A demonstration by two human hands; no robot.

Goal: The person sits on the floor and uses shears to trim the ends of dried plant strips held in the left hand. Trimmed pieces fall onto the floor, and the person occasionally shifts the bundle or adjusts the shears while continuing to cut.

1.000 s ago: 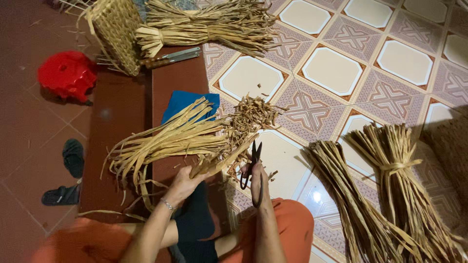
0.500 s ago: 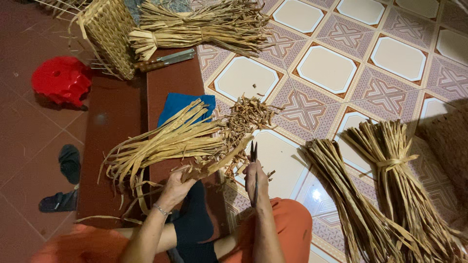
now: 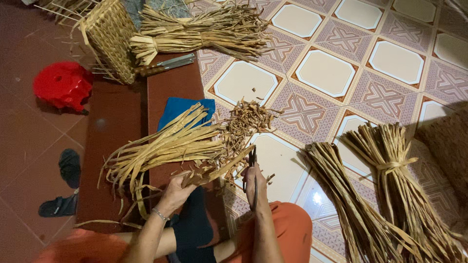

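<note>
My left hand (image 3: 176, 191) grips a few dried straw strips (image 3: 219, 168) that angle up to the right. My right hand (image 3: 255, 187) holds dark scissors (image 3: 253, 171), blades pointing up at the tips of those strips. A loose bunch of pale straw strips (image 3: 161, 146) lies across the low brown bench (image 3: 114, 131) just above my left hand. A heap of short cut straw scraps (image 3: 246, 119) sits on the tiled floor beyond the scissors. My knees in orange cloth (image 3: 292, 229) are at the bottom.
Two tied straw bundles (image 3: 390, 190) lie on the tiled floor at right. Another tied bundle (image 3: 200, 31) and a woven basket (image 3: 109, 39) sit at the top, with a knife (image 3: 168, 64) on the bench. A blue cloth (image 3: 183, 107), red stool (image 3: 63, 85) and dark sandals (image 3: 66, 185) are left.
The view has shifted slightly. My left hand has raised the held strips toward the scissors, and my right hand has kept the scissors at their tips.
</note>
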